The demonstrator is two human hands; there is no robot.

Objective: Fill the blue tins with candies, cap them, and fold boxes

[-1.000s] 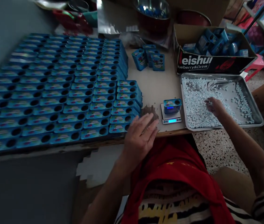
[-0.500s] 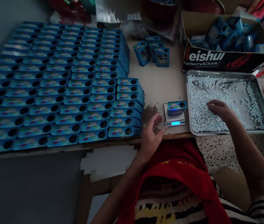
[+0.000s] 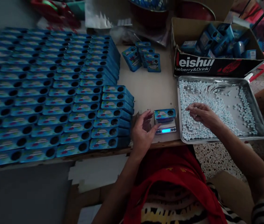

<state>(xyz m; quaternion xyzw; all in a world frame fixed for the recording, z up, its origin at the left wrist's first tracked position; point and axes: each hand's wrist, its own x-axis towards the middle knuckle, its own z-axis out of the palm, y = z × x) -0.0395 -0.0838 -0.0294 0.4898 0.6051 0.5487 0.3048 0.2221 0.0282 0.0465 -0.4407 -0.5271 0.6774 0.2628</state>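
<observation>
A small blue candy box (image 3: 164, 115) lies on a digital scale (image 3: 165, 129) with a lit blue display. At the scale's left side is my left hand (image 3: 143, 129), thumb and fingers apart in a loose curve. Its thumb reaches the scale's near left corner; whether it touches is unclear. My right hand (image 3: 203, 114) hovers over the metal tray (image 3: 258, 119), which holds many small pale candies (image 3: 191, 126). Thumb and fingertips are pinched together, pointing left toward the scale. What is between them is too small to make out.
Rows of blue candy boxes (image 3: 73, 107) fill the table's left side. Several more boxes (image 3: 152, 62) stand upright at the back. A black cardboard carton (image 3: 197, 65) of loose blue boxes sits behind the tray. The table's wooden front edge (image 3: 166, 144) runs close to me.
My right hand has moved left across the tray, nearer the scale. My left hand has come closer to the scale and box. The whole view has shifted slightly.
</observation>
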